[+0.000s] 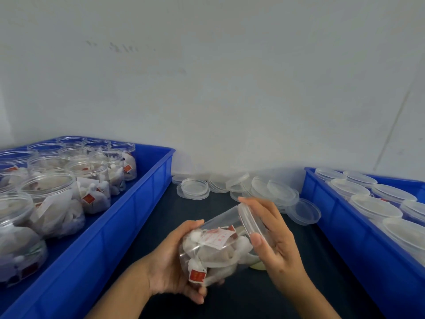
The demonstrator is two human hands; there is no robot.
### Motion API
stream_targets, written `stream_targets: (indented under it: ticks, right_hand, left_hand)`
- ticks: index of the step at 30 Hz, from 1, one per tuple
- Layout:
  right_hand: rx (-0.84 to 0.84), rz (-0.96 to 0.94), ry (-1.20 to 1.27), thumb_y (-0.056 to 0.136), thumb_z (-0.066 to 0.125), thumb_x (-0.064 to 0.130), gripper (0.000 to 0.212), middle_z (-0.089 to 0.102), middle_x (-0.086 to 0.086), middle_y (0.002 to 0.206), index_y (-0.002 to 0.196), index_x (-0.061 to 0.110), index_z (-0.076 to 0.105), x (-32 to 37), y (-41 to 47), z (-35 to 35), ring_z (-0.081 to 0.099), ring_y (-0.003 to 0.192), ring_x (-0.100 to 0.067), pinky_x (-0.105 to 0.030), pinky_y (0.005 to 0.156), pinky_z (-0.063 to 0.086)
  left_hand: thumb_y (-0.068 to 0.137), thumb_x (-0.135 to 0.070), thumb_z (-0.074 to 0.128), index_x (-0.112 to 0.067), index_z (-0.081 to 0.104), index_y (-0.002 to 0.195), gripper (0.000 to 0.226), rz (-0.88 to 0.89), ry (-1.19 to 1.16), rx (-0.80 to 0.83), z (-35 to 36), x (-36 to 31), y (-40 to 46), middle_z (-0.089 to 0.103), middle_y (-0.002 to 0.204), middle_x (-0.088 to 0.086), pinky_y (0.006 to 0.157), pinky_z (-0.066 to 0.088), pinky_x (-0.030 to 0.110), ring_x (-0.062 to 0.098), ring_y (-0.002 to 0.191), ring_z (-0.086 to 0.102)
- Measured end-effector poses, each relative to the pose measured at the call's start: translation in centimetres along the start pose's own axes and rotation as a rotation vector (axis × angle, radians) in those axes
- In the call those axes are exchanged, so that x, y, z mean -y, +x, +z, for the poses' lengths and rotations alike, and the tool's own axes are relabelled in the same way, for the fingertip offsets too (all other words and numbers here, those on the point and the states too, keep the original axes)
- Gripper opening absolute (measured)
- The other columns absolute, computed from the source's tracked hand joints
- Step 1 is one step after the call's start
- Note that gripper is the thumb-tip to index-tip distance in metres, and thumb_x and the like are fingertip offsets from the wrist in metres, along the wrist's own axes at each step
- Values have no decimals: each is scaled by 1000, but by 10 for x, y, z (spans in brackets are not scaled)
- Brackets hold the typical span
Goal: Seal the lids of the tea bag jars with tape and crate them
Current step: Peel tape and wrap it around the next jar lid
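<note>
I see my left hand (pixel 171 261) cradling a clear jar (pixel 213 247) tipped on its side above the dark surface (pixel 156 226), fingers curled around its base; tea bags with red tags fill it. My right hand (pixel 273 240) grips the lid (pixel 249 221) at the jar's mouth, thumb and fingers curled around its rim. The left blue crate (pixel 147 199) holds open jars (no lids on them) stuffed with tea bags. The right blue crate (pixel 333 217) holds lidded jars. Loose lids (pixel 239 187) lie between the crates by the wall.
</note>
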State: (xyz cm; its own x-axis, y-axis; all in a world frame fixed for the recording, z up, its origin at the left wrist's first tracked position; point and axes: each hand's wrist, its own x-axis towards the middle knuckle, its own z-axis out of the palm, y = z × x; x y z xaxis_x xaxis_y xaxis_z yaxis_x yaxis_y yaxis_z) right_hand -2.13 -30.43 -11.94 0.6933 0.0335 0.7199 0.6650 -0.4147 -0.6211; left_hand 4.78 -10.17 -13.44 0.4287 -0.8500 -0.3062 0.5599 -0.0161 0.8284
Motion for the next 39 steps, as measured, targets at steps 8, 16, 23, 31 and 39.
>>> stream_targets:
  ticks: [8,16,23,31,39]
  right_hand:
    - [28,270,133,89,44,38,47,48,23,135,136,39,48,2,-2,-1,44,126,7,-9,92,43]
    - [-8,649,320,91,52,49,42,56,-2,136,131,36,55,1,1,-1,63,112,-19,-40,89,55]
    - [163,418,133,89,45,43,63,28,17,155,148,40,24,0,2,2,30,140,-1,-14,106,36]
    - [74,383,-19,86,37,73,62,32,27,142,142,49,28,-4,-6,2,35,132,6,-19,99,36]
    - [-107,294,-25,89,29,64,42,61,13,111,118,43,53,-3,-4,12,61,107,-14,-48,92,49]
  left_hand:
    - [72,-55,65,-19,77,103,48,247,-63,-145,17,11,14,72,104,17,69,58,39,29,83,68]
    - [73,-40,67,-42,44,122,54,646,268,-385,26,20,20,69,111,-8,83,58,40,16,104,68]
    - [70,-61,68,-25,65,116,59,548,139,-403,23,17,14,74,103,9,63,53,27,16,77,67]
    - [66,-59,69,-28,74,106,51,485,148,-378,17,17,14,74,101,6,61,51,26,18,80,69]
    - [59,-54,73,-22,55,125,75,589,150,-360,24,22,18,71,111,11,63,54,30,22,86,69]
